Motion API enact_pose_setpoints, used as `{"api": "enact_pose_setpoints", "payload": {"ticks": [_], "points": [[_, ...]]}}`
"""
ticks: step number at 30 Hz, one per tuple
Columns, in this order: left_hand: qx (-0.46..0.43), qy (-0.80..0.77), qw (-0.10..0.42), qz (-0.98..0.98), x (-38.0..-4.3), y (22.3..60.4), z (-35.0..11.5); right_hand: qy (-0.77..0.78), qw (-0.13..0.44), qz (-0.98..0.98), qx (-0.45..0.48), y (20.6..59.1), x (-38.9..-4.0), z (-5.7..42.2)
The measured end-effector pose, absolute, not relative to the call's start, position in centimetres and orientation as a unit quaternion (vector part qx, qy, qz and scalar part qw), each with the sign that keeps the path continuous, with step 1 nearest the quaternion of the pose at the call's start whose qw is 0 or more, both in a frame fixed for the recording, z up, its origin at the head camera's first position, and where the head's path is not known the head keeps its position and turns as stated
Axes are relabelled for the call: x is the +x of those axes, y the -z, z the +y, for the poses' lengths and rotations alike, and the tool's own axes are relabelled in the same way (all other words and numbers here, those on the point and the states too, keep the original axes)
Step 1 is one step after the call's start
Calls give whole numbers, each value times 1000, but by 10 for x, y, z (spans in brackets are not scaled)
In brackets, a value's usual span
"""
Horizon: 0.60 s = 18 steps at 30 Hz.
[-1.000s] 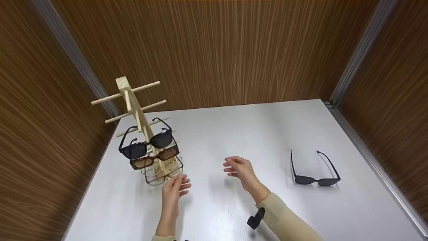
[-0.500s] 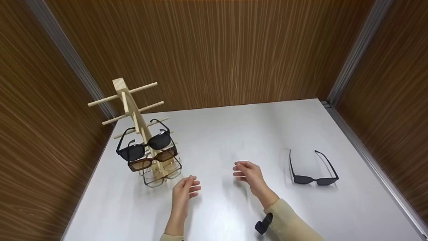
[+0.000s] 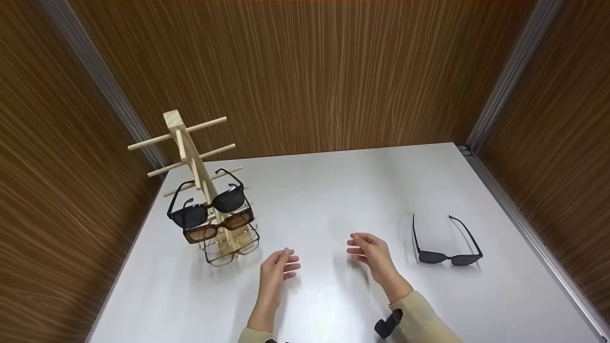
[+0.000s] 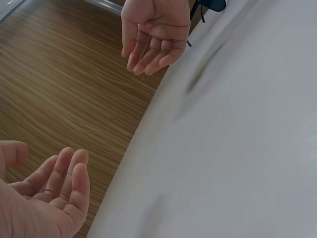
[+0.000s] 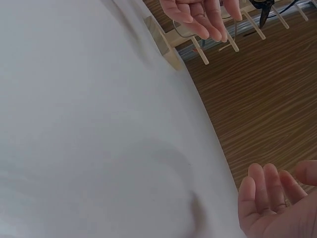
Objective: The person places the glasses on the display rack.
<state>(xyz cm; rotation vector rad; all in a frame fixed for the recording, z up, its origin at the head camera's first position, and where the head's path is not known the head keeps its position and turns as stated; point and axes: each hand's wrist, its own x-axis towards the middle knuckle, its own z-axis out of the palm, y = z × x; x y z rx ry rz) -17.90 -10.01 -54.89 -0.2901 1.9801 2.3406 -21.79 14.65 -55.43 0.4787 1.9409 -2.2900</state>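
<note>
My left hand (image 3: 275, 276) hovers over the white table, right of the wooden eyewear stand, with loosely bent fingers and nothing in it. Facing it, my right hand (image 3: 374, 257) is also empty, its fingers relaxed. Black sunglasses (image 3: 448, 258) with unfolded temples lie on the table to the right of that hand. On the stand (image 3: 188, 147) hang another black pair of sunglasses (image 3: 190, 216), a brown-tinted pair (image 3: 202, 233) below, and clear-lensed glasses (image 3: 220, 260) lowest. The left wrist view shows both palms, the left (image 4: 54, 198) nearer the camera.
Bare wooden pegs (image 3: 207, 125) stick out from the stand's upper part. Wood-grain panels (image 3: 305, 76) enclose the white table (image 3: 305, 190) at the back and sides. A metal rail (image 3: 538, 267) runs along the right edge. A black wrist device (image 3: 388, 324) sits at the right sleeve.
Both hands have moved to the right, the left hand away from the stand's glasses and the right hand towards the sunglasses on the table. The eyewear stays in place.
</note>
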Motion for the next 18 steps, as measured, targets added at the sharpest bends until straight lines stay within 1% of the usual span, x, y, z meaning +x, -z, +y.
{"api": "enact_pose_setpoints", "payload": {"ticks": [4, 10, 13, 18], "points": [[-83, -763, 44, 639, -177, 544, -93, 753, 45, 636, 164, 555, -215, 155], [-79, -762, 44, 641, -170, 530, -82, 752, 41, 635, 172, 556, -210, 167], [-74, -766, 46, 636, -171, 533, -76, 751, 43, 636, 171, 557, -207, 172], [-65, -776, 51, 626, -181, 553, -67, 752, 38, 637, 166, 558, -201, 181]]}}
